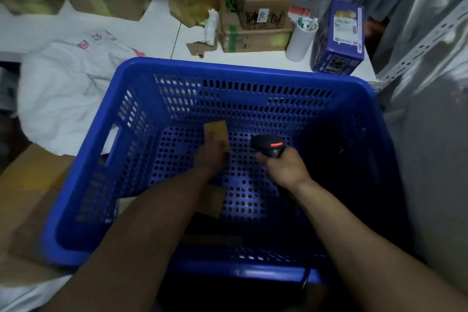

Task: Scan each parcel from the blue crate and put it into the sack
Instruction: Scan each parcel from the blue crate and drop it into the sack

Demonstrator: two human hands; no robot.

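Observation:
A large blue perforated crate (141, 149) fills the middle of the view. Both my arms reach down into it. My left hand (211, 157) grips a small brown cardboard parcel (216, 132) near the crate floor. My right hand (286, 167) holds a black barcode scanner (269, 145) with a red stripe, its head pointing left toward that parcel. Another brown parcel (215, 199) lies on the crate floor, partly under my left forearm. The white sack (68, 88) with pink print lies crumpled to the left of the crate.
Behind the crate a white table (157, 30) carries stacked cardboard boxes (258, 18), a yellowish box (190, 2), a white tube (300, 40) and a purple box (339, 38). Brown cartons (27, 197) stand at the left; a grey perforated rack (425, 43) at the right.

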